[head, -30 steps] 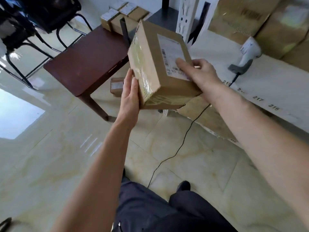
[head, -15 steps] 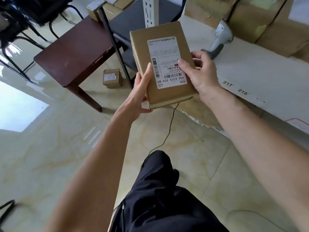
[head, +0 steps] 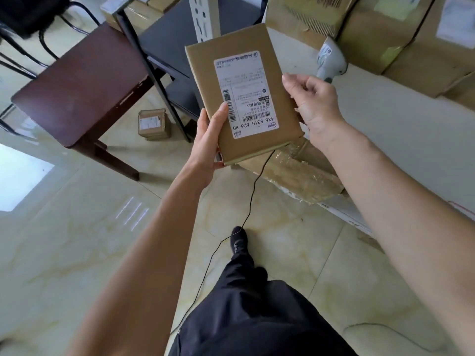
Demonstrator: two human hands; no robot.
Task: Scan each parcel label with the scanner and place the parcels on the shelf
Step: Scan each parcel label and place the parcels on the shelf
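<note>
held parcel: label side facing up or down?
Up. The parcel shows its white label with barcodes toward the camera, left hand gripping its near-left edge, right hand at its right edge.

Both forearms (head: 154,242) are bare, with no sleeves, watch or rings showing on the left hand (head: 208,140) or the right hand (head: 316,104). Black trousers (head: 257,319) cover the legs, loose and creased, and a black shoe (head: 237,238) shows at the cuff.

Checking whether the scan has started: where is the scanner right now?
In the head view the scanner rests on the white shelf at upper right, just beyond the right hand, in front of stacked cardboard boxes; neither hand touches it.
</note>
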